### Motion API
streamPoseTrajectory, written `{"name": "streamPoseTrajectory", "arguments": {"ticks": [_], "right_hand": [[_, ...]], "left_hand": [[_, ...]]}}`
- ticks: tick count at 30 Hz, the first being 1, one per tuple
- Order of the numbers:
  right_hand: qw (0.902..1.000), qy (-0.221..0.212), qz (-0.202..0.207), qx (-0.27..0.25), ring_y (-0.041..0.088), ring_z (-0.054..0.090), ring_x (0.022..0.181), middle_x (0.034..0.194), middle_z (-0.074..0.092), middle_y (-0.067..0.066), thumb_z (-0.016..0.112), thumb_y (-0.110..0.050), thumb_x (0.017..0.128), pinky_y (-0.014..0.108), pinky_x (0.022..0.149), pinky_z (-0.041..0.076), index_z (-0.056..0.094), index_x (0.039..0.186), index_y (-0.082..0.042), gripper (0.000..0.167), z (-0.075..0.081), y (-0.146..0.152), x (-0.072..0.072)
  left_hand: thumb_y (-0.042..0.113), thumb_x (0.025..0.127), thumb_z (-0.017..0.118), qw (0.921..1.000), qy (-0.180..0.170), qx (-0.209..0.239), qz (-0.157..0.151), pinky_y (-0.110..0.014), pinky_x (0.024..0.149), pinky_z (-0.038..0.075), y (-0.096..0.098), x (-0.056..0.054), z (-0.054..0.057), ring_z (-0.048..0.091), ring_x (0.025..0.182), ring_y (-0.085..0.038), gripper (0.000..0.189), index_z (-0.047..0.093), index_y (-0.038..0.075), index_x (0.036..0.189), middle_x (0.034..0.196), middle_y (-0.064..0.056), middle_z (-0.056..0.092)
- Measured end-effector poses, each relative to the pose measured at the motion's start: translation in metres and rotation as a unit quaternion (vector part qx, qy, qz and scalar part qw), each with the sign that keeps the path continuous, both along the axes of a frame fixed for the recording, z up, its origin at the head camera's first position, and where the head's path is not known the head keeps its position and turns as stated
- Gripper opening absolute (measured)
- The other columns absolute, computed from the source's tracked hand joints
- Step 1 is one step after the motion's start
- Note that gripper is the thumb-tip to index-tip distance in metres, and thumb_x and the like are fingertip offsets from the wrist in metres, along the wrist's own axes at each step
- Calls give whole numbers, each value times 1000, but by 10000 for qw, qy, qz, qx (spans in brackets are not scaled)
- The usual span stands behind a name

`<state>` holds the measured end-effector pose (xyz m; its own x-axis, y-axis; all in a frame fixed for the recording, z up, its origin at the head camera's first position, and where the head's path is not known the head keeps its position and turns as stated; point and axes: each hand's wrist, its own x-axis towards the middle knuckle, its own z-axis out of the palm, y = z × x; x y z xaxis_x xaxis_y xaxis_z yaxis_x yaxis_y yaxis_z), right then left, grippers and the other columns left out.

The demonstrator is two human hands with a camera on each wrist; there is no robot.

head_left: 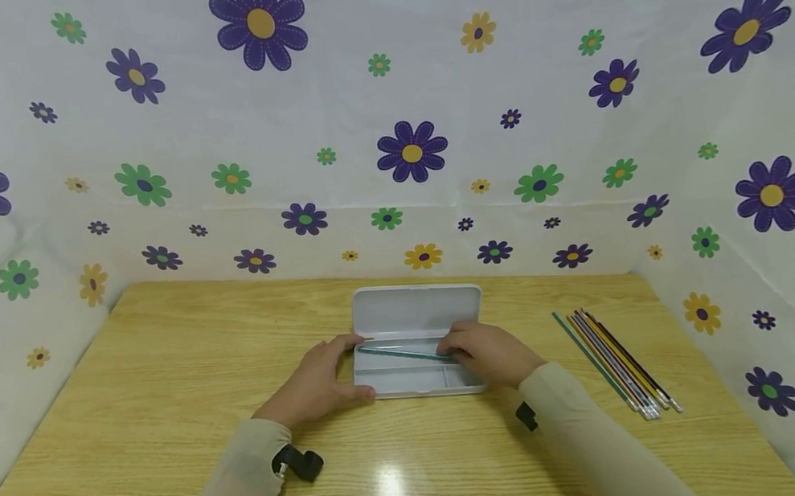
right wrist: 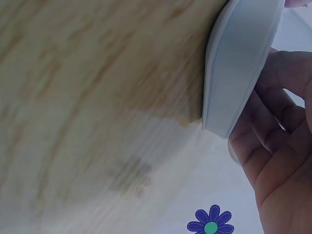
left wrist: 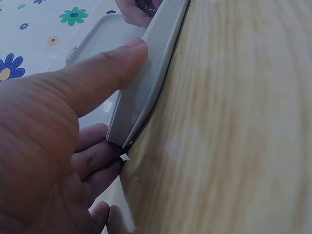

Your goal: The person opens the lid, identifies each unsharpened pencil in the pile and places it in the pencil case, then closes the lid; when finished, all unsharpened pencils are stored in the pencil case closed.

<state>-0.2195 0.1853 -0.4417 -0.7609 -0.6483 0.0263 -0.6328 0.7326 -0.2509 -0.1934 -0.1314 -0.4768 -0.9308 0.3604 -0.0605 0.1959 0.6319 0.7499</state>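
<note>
A white pencil case [head_left: 412, 382] lies on the table with its lid [head_left: 414, 309] raised at the back. Inside it a teal pencil [head_left: 397, 352] slants across the long rear compartment. My left hand [head_left: 319, 381] holds the case's left end; in the left wrist view its thumb [left wrist: 109, 73] presses on the front wall and the other fingers sit round the end. My right hand [head_left: 492, 351] reaches into the case's right side and pinches the pencil near its right end. Its fingertips are hidden in the right wrist view behind the case wall [right wrist: 239, 68].
A bundle of several coloured pencils [head_left: 616, 362] lies to the right of the case, erasers toward me. Flower-patterned white cloth [head_left: 325, 110] rises behind and on both sides of the wooden table [head_left: 184, 367]. A black wrist camera [head_left: 299, 462] sits on the left sleeve.
</note>
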Motion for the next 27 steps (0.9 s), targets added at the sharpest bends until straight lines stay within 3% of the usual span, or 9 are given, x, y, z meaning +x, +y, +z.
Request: {"name": "streamPoseTrajectory", "arguments": {"ticks": [9,18,27], "right_hand": [[9997,-2,-153,166,9,66,95,105,69,-6,68,-10,100,32,87,58,77,114,-16,18,6,2,5],[9995,302,-131,37,14,68,102,116,69,-1,73,-13,97,33,87,59,74,121,-12,24,21,36,29],[9927,142,-1182,177,23,68,102,121,67,6,75,-16,95,41,80,60,69,127,-7,33,27,118,51]], "left_hand": [[52,78,88,10000,-12,3,-24,-59,118,32,0,0,-1,38,145,-39,95,46,13,153,156,-11,48],[50,78,89,10000,-38,-21,-2,-60,120,29,-2,0,-3,35,147,-41,94,45,13,154,157,-12,47],[51,77,89,10000,16,67,-3,-60,119,30,-2,0,-4,36,147,-40,94,47,14,153,155,-9,49]]}}
